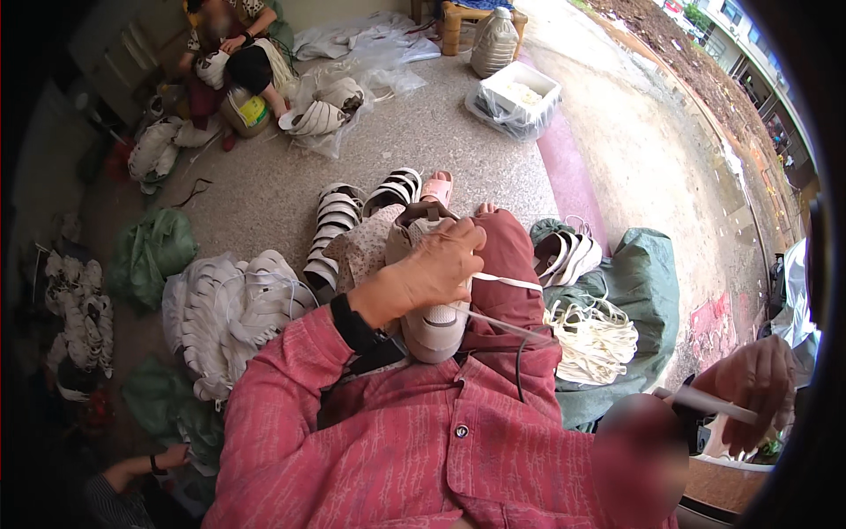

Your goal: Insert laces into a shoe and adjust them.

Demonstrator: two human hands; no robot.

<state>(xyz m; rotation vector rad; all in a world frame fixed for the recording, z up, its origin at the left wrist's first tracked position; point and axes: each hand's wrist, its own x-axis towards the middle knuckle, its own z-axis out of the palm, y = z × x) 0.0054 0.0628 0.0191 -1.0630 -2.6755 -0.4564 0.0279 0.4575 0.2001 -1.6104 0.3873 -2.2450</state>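
A pale beige shoe (432,333) with a mesh patch rests in my lap between my thighs. My left hand (434,264) lies over its upper, fingers bent and pinching at the opening. A white shoelace (502,324) runs from the shoe toward the right, and another flat white length crosses my right thigh. Far out at the right edge, my right hand (758,388) is raised with curled fingers, closed on a pale, blurred strip that looks like the lace's end. Just right of my leg lies a bundle of white laces (592,342) on a green sack (650,295).
Nested shoes (337,231) stand before my knees; others (568,254) sit by the sack. White shoes in plastic (236,309) lie at my left. A white foam box (520,88) and plastic jug (494,42) stand ahead. Another person (231,53) sits far left; another's hand (174,456) shows lower left.
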